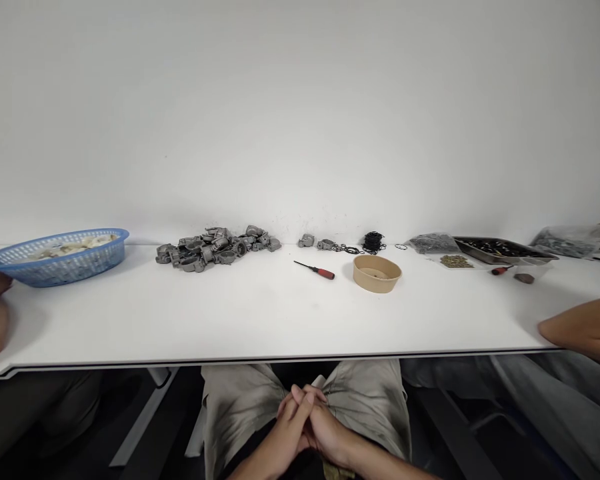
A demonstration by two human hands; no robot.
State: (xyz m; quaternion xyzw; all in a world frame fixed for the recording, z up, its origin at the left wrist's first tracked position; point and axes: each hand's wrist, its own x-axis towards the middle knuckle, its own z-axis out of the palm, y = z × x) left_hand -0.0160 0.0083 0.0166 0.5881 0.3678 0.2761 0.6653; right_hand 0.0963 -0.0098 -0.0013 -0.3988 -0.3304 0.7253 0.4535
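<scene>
My left hand (291,421) and my right hand (324,425) are clasped in my lap, below the table's front edge. Their fingers are interlaced and closed, and no object shows in them. On the white table (260,320) ahead, a screwdriver (323,272) with a red and black handle lies with its tip to the left. Just right of it stands a round tan paper bowl (377,275) with a little something at its bottom. A heap of grey metal ring-shaped parts (215,247) lies farther left. Two similar grey parts (307,241) sit apart near the wall.
Along the back are black rings (373,243), a bag of dark parts (434,243), small brass-coloured pieces (456,261) and a metal tray (500,260). Another red-handled screwdriver (501,271) lies there. A blue basket (75,267) stands left. Other people's arms (585,327) rest at both ends.
</scene>
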